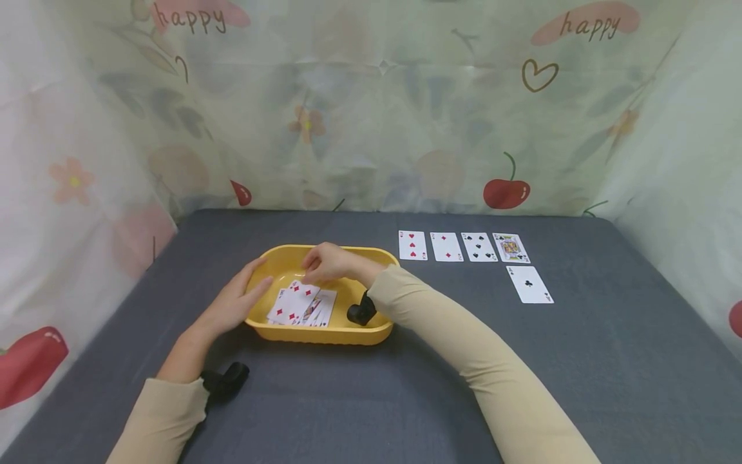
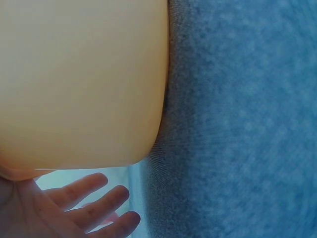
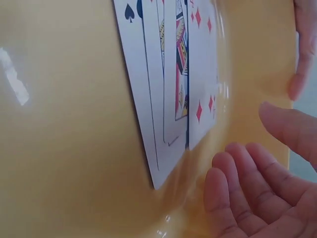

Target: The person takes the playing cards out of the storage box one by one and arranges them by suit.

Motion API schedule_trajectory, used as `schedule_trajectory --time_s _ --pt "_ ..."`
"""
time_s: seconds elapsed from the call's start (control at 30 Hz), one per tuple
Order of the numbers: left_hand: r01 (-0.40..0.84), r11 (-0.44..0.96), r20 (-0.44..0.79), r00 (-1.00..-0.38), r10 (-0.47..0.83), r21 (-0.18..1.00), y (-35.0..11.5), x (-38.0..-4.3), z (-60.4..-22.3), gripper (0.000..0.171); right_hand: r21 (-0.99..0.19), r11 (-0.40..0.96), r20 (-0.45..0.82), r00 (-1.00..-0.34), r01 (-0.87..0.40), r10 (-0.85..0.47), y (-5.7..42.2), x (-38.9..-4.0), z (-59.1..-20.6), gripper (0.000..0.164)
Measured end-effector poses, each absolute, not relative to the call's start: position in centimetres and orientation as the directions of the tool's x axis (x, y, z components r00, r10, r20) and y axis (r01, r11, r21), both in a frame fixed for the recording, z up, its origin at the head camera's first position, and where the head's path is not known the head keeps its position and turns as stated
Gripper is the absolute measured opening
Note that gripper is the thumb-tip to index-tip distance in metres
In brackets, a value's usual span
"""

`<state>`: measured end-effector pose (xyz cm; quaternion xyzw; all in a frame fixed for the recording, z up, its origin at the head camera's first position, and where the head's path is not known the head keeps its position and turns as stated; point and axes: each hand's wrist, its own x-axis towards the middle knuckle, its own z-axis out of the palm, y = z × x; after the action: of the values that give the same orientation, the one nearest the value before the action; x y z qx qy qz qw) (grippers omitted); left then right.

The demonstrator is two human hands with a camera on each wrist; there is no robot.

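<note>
A yellow plastic basin (image 1: 324, 336) sits on the dark cloth-covered table with several playing cards lying overlapped inside; the four of diamonds (image 1: 301, 299) is on top, and a spade card (image 3: 130, 15) and a face card (image 3: 181, 74) show beneath. At the basin's left end my left hand (image 1: 230, 303) rests against the rim, its fingers extended along the outside and the thumb over the rim. My right hand (image 1: 330, 263) hovers inside the basin just beyond the cards, fingers loosely bent, thumb apart from them and no card between.
Face up at the back right lies a row: three of hearts (image 1: 413, 245), two of diamonds (image 1: 447, 247), a black-pip card (image 1: 479, 247) and a face card (image 1: 511, 248). An ace of clubs (image 1: 530, 284) lies nearer. A patterned curtain (image 1: 382, 129) hangs behind the table.
</note>
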<state>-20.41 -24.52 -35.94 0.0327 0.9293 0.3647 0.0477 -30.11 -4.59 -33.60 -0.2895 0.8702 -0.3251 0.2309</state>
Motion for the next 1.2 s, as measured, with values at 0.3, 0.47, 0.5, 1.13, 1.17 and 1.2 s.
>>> schedule_trajectory --time_s 0.3,0.47,0.5,1.13,1.17,1.2 --pt "0.015 0.732 -0.073 -0.993 0.088 0.681 -24.5 -20.4 -36.0 0.07 -0.637 0.67 -0.236 -0.731 -0.382 -0.641 -5.4 -29.9 -34.1 0.041" --pt "0.018 0.731 -0.067 -0.994 0.087 0.682 -24.5 -20.4 -36.1 0.07 -0.578 0.686 -0.225 -0.722 -0.442 -0.655 -5.7 -29.7 -34.6 0.041" --pt "0.018 0.731 -0.067 -0.994 0.087 0.682 -24.5 -20.4 -36.1 0.07 -0.573 0.687 -0.225 -0.72 -0.447 -0.656 -5.8 -29.7 -34.7 0.042" --pt "-0.005 0.72 -0.089 -0.993 0.079 0.693 -24.4 -20.2 -35.9 0.071 -0.437 0.775 -0.297 -0.74 -0.456 -0.603 -6.4 -28.7 -34.9 0.053" --pt "-0.006 0.721 -0.09 -0.993 0.078 0.693 -24.4 -20.2 -35.8 0.072 -0.439 0.776 -0.3 -0.741 -0.452 -0.601 -6.4 -28.7 -34.9 0.053" --pt "-0.008 0.721 -0.091 -0.993 0.077 0.693 -24.4 -20.2 -35.8 0.072 -0.445 0.777 -0.303 -0.741 -0.446 -0.599 -6.4 -28.7 -34.9 0.051"
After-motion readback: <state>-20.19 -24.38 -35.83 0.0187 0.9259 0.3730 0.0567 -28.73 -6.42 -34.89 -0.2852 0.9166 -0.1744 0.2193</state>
